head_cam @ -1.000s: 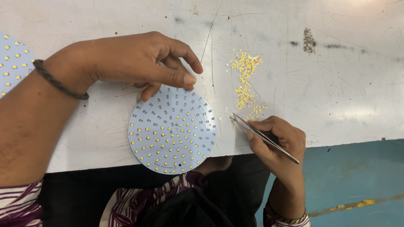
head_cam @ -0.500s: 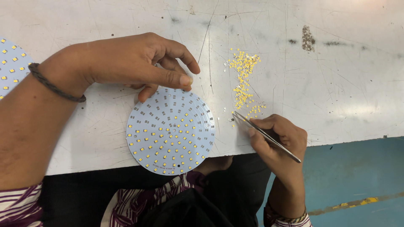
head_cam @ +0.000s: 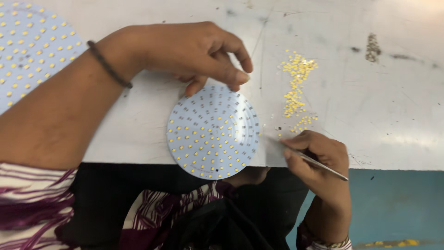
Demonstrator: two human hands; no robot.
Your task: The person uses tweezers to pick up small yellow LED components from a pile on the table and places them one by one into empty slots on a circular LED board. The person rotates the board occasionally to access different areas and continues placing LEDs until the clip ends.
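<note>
A: Your left hand (head_cam: 194, 51) rests its fingers (head_cam: 236, 76) on the far edge of the round white board (head_cam: 212, 132), curled and pressing down, closed on nothing. Keep that pressure light and steady so the disc does not turn while you work.

B: And the other side?

A: Your right hand (head_cam: 317, 155) pinches the metal tweezers (head_cam: 305, 155), fingers narrow around the shaft. The tips are blurred near the board's right rim, so I cannot tell whether they carry a chip. Bring them in low and level, I would say, and set down square on a bare pad.

B: Where does the board lie?

A: On the near edge of the grey tabletop (head_cam: 393, 115), overhanging it a little toward your lap. The loose yellow chips (head_cam: 296, 88) lie in a scattered strip just to its right, beyond the tweezers. A second, larger board (head_cam: 27, 51) shows at the far left.

B: What differs from half a second ago?

A: Very little. The board has kept its place, your left hand still pins it, and the tweezers have edged slightly nearer the rim.
</note>
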